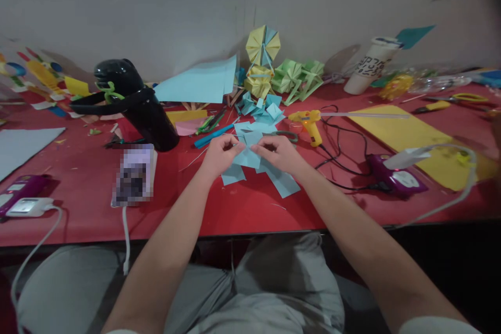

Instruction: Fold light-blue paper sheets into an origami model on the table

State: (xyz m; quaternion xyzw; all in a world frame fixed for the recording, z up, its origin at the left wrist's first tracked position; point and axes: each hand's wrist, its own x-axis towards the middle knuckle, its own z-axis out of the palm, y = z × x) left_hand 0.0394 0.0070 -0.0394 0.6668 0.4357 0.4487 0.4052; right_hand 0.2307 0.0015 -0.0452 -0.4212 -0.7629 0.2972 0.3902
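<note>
My left hand (220, 154) and right hand (278, 150) are pinching a light-blue paper piece (248, 158) over loose blue paper (285, 183) on the bench (238, 215). I am apparently shaping it, which is calling for careful edge alignment.

A craft workspace, shown by the glue gun (310, 124), folded paper shapes (263, 47) and colored sheets (195, 81).
</note>
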